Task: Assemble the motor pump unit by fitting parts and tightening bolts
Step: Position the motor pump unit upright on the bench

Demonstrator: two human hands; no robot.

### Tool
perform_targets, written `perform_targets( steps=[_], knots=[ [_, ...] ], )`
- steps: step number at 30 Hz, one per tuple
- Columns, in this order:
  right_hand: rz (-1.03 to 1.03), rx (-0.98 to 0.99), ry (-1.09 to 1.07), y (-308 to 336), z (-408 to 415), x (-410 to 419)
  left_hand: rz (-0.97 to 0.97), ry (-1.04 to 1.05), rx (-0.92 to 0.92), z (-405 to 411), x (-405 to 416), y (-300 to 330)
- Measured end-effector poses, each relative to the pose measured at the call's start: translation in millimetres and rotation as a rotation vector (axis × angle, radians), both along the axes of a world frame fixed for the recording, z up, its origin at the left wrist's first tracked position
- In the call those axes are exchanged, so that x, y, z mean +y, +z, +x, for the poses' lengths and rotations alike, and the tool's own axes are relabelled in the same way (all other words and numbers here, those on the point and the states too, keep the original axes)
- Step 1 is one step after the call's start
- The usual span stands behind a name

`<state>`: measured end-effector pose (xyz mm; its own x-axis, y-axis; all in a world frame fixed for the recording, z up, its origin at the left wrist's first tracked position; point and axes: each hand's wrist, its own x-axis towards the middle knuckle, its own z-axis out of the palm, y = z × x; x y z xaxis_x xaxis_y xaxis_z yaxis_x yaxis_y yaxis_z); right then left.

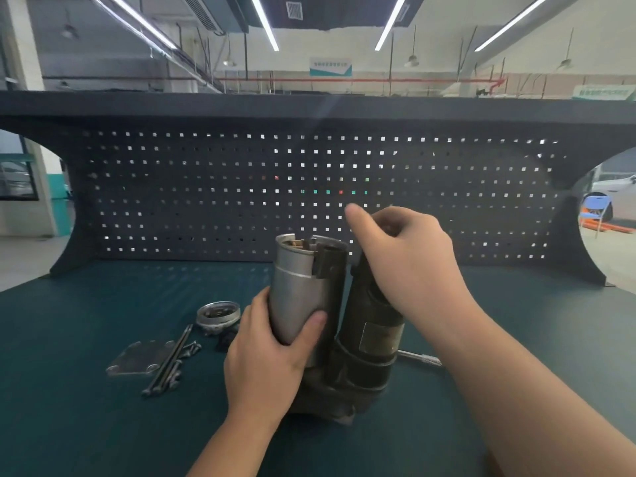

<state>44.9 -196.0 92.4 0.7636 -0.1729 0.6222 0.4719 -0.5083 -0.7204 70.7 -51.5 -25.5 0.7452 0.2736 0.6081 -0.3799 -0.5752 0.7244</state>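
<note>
Standing upright on the green mat [103, 425], near the front edge at centre: the pump unit [344, 339], two cylinders side by side rising from one dark base. Silver cylinder [299, 287] on the left, open at the top, with a dark bracket [330, 259] against its upper right side. Dark cylinder [371, 325] on the right, wrapped by a dark band low down and bearing a pale rectangular label.

Left hand [268, 356] grasping the silver cylinder's lower half, thumb across the front, fingers hidden behind. Right hand [406, 256] raised over the top of the dark cylinder, fingers curled downward, thumb sticking up and to the left; cannot tell whether anything is pinched beneath those fingers.

Lying on the mat left of the unit: a round metal cap [218, 313], open side up, with small dark pieces just in front of it. Nearer the front, a flat plate [137, 359] with holes at the corners, and beside it two long bolts [170, 363] laid diagonally, touching each other, with a few short screws [191, 349] at their right. Poking out from behind the unit on the right, a metal rod [421, 358] with a knurled end.

Behind the mat, a dark pegboard [172, 201] spanning the bench.
</note>
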Motion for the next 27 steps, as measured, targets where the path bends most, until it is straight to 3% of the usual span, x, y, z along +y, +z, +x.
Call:
perform_targets(
  steps=[7, 10, 16, 22, 27],
  knots=[
    [-0.309, 0.211, 0.301, 7, -7, -28, -0.028, -0.008, 0.023, 4, 4, -1],
    [-0.437, 0.069, 0.262, -1, -9, -38, -0.034, -0.021, 0.017, 4, 4, -2],
    [-0.243, 0.029, 0.194, -13, 3, -30, -0.086, -0.122, 0.034, 6, 8, -2],
    [-0.177, 0.107, 0.404, -14, 4, -35, -0.13, -0.26, 0.06, 12, 13, -1],
    [-0.114, 0.118, 0.394, -18, 9, -40, -0.149, -0.3, 0.056, 14, 14, -3]
  ],
)
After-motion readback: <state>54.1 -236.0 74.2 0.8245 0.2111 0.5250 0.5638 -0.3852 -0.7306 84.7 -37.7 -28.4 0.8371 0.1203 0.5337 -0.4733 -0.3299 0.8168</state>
